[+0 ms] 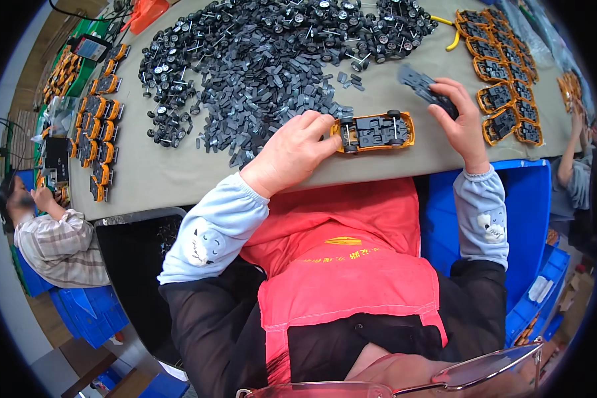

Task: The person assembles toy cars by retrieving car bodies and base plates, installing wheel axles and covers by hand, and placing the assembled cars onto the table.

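Note:
An orange toy car lies wheels-up near the table's front edge, its underside filled with a dark moulded part and wheels at both ends. My left hand closes its thumb and fingers about the car's left end. The fingertips partly hide that end. To the right of the car, my right hand is raised with a dark grey, slightly blurred plastic car base pinched between thumb and fingers. The base is apart from the car.
Small dark plastic pieces form a large heap ahead, beside piled wheels on axles. Orange car bodies stand in rows at right and left. A yellow-handled tool lies far right. A blue bin is at my right. Co-workers sit either side.

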{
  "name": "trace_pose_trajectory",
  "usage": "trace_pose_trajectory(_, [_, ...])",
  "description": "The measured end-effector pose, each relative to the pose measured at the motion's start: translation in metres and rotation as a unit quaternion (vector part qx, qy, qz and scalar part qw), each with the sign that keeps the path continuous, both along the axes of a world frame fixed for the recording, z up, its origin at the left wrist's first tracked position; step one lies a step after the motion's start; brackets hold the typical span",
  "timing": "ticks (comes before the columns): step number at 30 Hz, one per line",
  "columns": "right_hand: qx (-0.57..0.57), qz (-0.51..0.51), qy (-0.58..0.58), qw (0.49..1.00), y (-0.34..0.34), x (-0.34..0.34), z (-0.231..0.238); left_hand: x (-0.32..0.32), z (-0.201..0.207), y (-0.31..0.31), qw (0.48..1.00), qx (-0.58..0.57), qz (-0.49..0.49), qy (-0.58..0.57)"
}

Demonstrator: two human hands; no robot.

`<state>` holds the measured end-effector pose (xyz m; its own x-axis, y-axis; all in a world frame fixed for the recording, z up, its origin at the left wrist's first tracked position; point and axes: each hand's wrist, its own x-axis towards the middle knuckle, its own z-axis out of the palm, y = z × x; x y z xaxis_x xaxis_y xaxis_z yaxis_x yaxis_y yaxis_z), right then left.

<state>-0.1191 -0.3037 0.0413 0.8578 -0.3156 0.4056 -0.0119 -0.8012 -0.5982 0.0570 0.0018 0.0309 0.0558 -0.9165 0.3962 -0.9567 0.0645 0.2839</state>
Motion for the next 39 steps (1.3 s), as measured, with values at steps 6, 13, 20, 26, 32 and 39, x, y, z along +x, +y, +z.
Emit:
trace_pose_trajectory(6, [-0.097,0.044,-0.014,0.994,0.005,-0.014,-0.001,0.01,0.017,-0.008,0.982,0.088,-0.119,-0.119])
trace_pose_trajectory(13, [-0.105,0.242,0.1,0.959,0.045,0.023,0.009,0.014,0.045,-0.033,0.937,0.275,-0.166,-0.139])
trace_pose_trajectory(20, [-0.06,0.236,0.101,0.965,0.047,0.026,0.005,0.031,0.036,-0.036,0.932,0.196,-0.259,-0.16])
trace_pose_trajectory(26, [-0.056,0.231,0.123,0.964,0.052,0.022,0.007,0.034,0.037,-0.022,0.935,0.168,-0.268,-0.158])
trace_pose_trajectory(32, [-0.019,0.21,0.126,0.969,0.053,0.016,0.011,0.027,0.021,-0.008,0.958,0.186,-0.202,-0.082])
trace_pose_trajectory(39, [-0.161,-0.016,0.06,0.985,-0.023,-0.028,-0.001,-0.018,0.004,0.011,0.982,-0.042,0.105,0.154])
